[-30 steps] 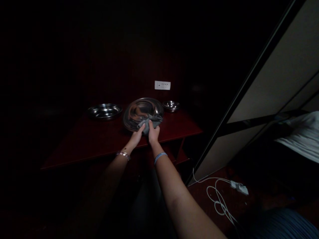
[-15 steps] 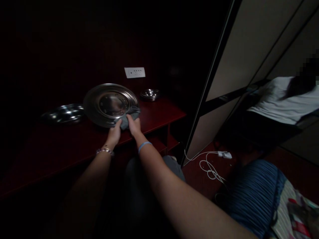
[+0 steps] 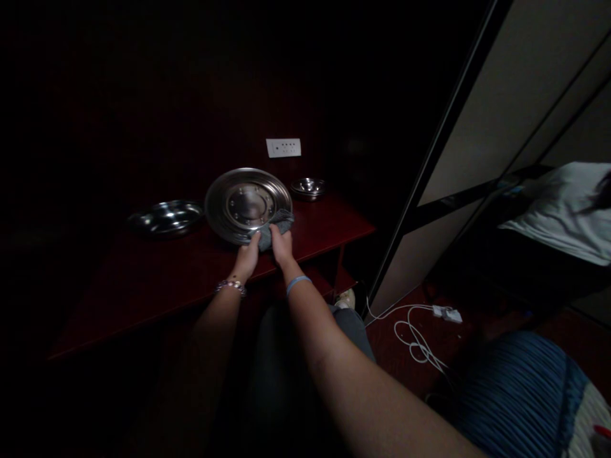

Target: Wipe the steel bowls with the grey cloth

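Observation:
A large round steel plate (image 3: 248,202) is held tilted up above the dark red shelf (image 3: 191,280), its inner face toward me. A grey cloth (image 3: 267,238) lies over its lower right rim. My left hand (image 3: 248,256) is closed at the bottom rim, thumb on top, beside the cloth. My right hand (image 3: 281,244) is closed on the cloth at the rim, thumb pressed on it. The fingers under the plate are hidden.
A shiny steel dish (image 3: 167,218) lies at the left and small steel bowls (image 3: 309,187) at the back right. A wall socket (image 3: 284,147), white cable (image 3: 415,337), blue cushion-like thing (image 3: 518,388) and a person in white (image 3: 568,210) are also visible.
The view has shifted, so the shelf things appear farther right. Both hands stay on the plate and cloth, and the plate looks much the same in tilt.

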`<state>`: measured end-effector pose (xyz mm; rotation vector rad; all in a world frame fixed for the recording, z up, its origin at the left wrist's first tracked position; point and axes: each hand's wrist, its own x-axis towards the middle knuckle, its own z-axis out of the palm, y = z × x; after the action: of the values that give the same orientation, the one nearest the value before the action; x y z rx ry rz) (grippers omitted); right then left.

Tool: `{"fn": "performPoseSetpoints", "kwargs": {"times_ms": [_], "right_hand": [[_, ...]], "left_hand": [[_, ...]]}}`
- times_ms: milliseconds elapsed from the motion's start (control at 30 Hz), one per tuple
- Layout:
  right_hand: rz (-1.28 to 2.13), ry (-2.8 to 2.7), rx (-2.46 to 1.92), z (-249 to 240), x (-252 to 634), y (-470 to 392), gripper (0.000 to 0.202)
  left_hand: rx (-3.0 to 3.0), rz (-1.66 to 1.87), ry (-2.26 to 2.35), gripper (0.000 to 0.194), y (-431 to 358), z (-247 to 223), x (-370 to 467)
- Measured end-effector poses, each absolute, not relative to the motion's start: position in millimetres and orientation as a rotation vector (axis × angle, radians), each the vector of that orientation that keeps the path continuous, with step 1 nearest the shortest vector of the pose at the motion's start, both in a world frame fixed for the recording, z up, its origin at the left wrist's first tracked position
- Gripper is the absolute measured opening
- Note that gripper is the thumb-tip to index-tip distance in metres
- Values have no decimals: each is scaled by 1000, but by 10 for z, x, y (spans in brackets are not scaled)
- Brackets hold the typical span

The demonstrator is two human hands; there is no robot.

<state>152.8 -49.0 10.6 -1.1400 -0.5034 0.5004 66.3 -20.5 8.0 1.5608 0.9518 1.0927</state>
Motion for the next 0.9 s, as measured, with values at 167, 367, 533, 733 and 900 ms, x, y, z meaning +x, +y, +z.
{"fn": "performPoseSetpoints", "kwargs": {"times_ms": [167,367,533,733,900], "right_hand": [[468,-497,-1096,107,1511,-508,29],[475,-490,-1032,101,1508,-513,29],[479,-515,-1021,79,1518,-511,29],[457,-584,-1170,47,1540,-548,25],[661,-632,-1108,47,1572,-605,27]], "left_hand": [[1475,1064,924,45,-167,49,673],[1506,1080,870,41,-224,86,662],[1488,1050,899,40,-254,124,655],[1362,1044,912,35,-198,108,669],[1352,1048,832,35,-203,91,671]]}}
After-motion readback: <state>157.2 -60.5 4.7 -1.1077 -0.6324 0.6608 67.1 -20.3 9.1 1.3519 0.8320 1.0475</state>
